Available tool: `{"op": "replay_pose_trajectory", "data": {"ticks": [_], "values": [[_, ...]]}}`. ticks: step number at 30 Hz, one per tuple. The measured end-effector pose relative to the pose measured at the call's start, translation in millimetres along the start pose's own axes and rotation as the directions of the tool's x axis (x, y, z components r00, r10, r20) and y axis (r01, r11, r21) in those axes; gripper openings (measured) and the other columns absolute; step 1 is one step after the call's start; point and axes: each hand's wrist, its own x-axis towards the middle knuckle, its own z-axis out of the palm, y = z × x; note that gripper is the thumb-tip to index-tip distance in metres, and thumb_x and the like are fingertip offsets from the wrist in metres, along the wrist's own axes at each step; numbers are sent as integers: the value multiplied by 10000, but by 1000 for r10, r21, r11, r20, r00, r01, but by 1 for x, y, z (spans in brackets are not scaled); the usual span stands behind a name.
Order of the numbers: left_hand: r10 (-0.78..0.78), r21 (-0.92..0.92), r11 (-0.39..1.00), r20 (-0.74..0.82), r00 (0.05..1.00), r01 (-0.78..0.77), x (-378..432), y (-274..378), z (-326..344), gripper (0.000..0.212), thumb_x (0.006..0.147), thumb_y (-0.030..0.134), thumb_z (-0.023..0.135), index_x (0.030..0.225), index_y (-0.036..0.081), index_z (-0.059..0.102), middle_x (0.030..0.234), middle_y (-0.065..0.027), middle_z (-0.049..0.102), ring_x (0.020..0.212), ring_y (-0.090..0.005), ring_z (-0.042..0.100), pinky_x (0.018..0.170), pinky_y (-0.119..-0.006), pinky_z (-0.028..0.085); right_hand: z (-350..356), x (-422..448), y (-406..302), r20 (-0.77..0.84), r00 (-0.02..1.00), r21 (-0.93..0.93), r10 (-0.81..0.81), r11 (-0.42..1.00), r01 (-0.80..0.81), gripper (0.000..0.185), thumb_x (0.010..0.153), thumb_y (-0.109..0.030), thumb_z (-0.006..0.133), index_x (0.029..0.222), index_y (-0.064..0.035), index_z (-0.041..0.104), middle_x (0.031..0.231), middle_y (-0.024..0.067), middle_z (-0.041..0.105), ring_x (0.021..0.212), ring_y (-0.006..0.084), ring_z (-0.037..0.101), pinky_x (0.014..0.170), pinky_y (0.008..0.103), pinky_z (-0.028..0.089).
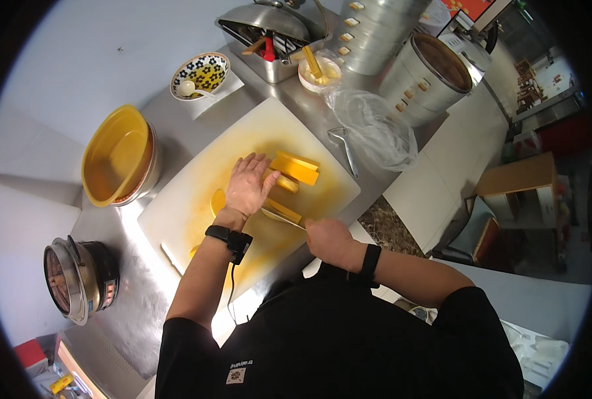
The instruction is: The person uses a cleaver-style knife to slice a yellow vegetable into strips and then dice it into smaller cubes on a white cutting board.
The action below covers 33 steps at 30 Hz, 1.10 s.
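Observation:
My right hand (pixel 331 240) grips the handle end of a knife (pixel 292 224), its fist at the near right edge of a white cutting board (pixel 256 122). The thin blade points toward my left hand, with a yellow-orange piece (pixel 282 210) along its far side. Spread flat, my left hand (pixel 248 184) lies over the board's middle, its thumb at a yellow piece (pixel 288 184), probably pumpkin. What sits under that palm is hidden. Just beyond the thumb are thick orange-yellow blocks (pixel 298 169). A rounded yellow slice (pixel 217 200) lies left of my wrist.
A peeler (pixel 347 149) and a clear plastic bag (pixel 376 132) lie right of the board. Behind stand a flowered bowl with a spoon (pixel 201 75), a utensil container (pixel 276 70) and metal steamers (pixel 410 85). At left are a yellow basin (pixel 116 154) and an electric cooker (pixel 81 282).

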Motion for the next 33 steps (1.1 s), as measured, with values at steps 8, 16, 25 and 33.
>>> {"op": "replay_pose_trajectory", "data": {"ticks": [8, 16, 25, 33], "values": [[36, 199, 979, 30, 999, -41, 3, 15, 14, 567, 1009, 486, 430, 1381, 69, 526, 1447, -142, 505, 1402, -353, 375, 1192, -509, 214, 52, 13, 37, -108, 993, 21, -47, 999, 49, 153, 907, -167, 537, 908, -26, 597, 717, 195, 661, 683, 413, 658, 648, 513, 531], [-75, 135, 989, 65, 995, 65, 19, -12, 18, 623, 999, 535, 411, 1422, 84, 487, 1488, -137, 464, 1420, -324, 354, 1194, -491, 216, 30, 35, 31, -4, 997, 39, -74, 997, 74, 220, 888, -198, 562, 895, -17, 687, 830, 233, 685, 812, 415, 676, 739, 488, 553], [-130, -155, 982, -152, 980, 106, 41, 3, 21, 447, 1009, 317, 515, 1368, 51, 523, 1396, -186, 536, 1311, -334, 480, 1114, -430, 358, 34, 35, 62, -150, 982, 209, -115, 967, 145, 226, 910, -222, 544, 854, -23, 634, 772, 217, 666, 738, 425, 648, 681, 526, 519], [-527, -594, 723, -143, 837, 354, -32, -73, -29, 279, 926, 22, 632, 1205, 20, 639, 1171, -81, 679, 1107, -189, 620, 976, -315, 471, 0, 20, 70, -184, 939, 149, -290, 936, 318, 212, 892, -207, 540, 807, -26, 612, 752, 205, 662, 734, 408, 659, 684, 520, 530]]}}
